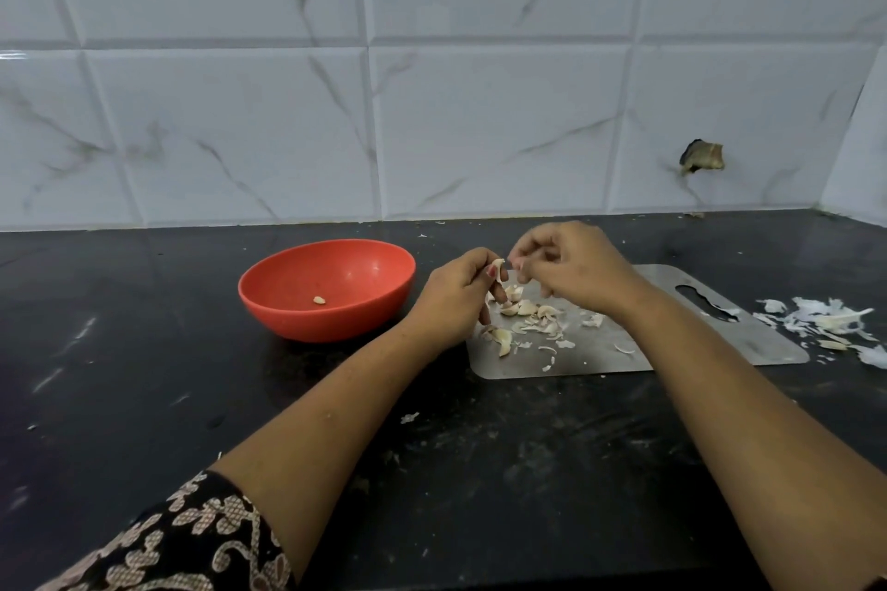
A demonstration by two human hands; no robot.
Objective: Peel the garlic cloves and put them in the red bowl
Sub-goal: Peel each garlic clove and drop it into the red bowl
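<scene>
The garlic clove (498, 269) is up off the steel board (681, 341), pinched in your left hand (456, 298) between thumb and curled fingers. Your right hand (571, 269) comes in from the other side, fingertips nipping the clove's top. Loose cloves (523, 307) and skin bits lie on the board just under both hands. The red bowl (288, 283) sits just left of your left hand and holds one peeled clove (319, 300). Peel scraps (825, 322) are piled on the black counter (144, 350) past the board's right end.
</scene>
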